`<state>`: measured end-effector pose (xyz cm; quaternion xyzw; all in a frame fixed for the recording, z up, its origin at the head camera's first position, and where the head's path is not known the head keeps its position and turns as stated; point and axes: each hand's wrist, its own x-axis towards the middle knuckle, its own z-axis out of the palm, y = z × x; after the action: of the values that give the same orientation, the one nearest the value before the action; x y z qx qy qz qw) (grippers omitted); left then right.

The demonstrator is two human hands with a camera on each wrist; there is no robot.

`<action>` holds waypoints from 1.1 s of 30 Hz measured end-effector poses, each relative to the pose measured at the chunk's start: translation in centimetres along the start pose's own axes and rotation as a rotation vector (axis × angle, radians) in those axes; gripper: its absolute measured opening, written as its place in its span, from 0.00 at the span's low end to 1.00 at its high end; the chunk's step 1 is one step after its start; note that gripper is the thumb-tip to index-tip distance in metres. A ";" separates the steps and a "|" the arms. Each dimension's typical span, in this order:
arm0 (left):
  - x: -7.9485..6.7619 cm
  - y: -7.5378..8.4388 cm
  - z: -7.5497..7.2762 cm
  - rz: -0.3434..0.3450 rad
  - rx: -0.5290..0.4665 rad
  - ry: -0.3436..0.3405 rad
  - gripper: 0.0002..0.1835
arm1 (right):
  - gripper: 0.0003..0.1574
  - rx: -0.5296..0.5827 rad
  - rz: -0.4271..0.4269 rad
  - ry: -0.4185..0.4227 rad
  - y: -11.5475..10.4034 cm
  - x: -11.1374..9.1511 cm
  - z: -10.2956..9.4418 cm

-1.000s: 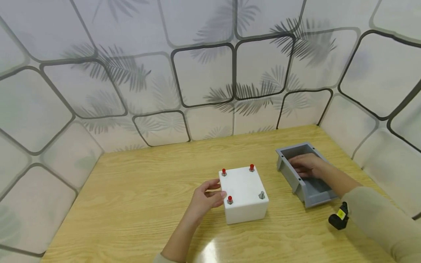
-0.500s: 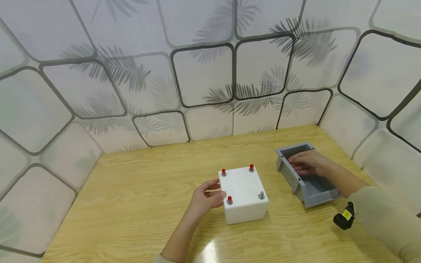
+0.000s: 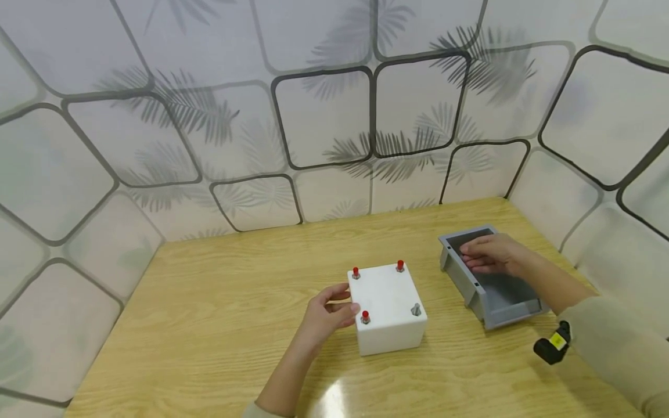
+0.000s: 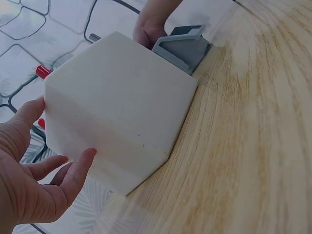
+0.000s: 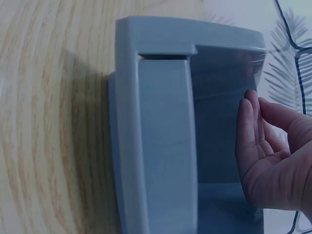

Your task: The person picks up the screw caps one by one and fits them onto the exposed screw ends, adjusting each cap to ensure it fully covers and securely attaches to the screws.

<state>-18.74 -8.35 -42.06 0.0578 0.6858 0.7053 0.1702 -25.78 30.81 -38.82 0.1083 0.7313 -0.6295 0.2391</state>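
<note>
A white box (image 3: 387, 296) stands on the table, with metal bolts and nuts at its top corners. Three bolts carry red caps (image 3: 365, 316); the near right bolt (image 3: 416, 310) is bare metal. My left hand (image 3: 326, 313) touches the box's left side, thumb at the top edge and relaxed fingers against the side face, as the left wrist view also shows. Inside the grey bin (image 3: 473, 290) at the right is my right hand (image 3: 493, 255), fingers bent and thumb tip against the fingertips (image 5: 249, 95). I cannot tell whether something small is between them.
The wooden table (image 3: 235, 302) is bounded by patterned walls (image 3: 329, 116) at the back and sides. A black wrist camera (image 3: 553, 343) with a yellow label hangs under the right sleeve (image 3: 617, 348), close over the table right of the bin.
My right hand has risen a little inside the bin and its fingers have drawn together; the forearm has shifted slightly right. The left hand and the white box have stayed put.
</note>
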 end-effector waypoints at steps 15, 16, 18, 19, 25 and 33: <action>0.0 0.0 0.0 -0.009 0.013 0.007 0.32 | 0.11 -0.042 -0.065 0.042 -1.4 -1.4 -0.7; 0.0 0.0 0.0 -0.011 0.014 0.008 0.32 | 0.10 -0.044 -0.066 0.042 -1.5 -1.5 -0.7; 0.1 0.0 0.0 -0.012 0.015 0.009 0.32 | 0.09 -0.060 -0.070 0.042 -1.5 -1.5 -0.7; 0.1 0.0 0.0 -0.015 0.015 0.009 0.32 | 0.08 -0.072 -0.071 0.042 -1.6 -1.6 -0.6; 0.1 0.0 0.0 -0.012 0.010 0.012 0.32 | 0.06 -0.127 -0.074 0.047 -1.8 -1.8 -0.3; 0.0 0.1 0.1 -0.008 0.007 0.023 0.32 | 0.07 -0.124 -0.087 0.031 -2.0 -2.2 -0.4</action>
<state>-18.72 -8.21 -41.92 0.0474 0.6904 0.7029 0.1648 -24.92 31.14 -36.02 0.0711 0.7764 -0.5912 0.2064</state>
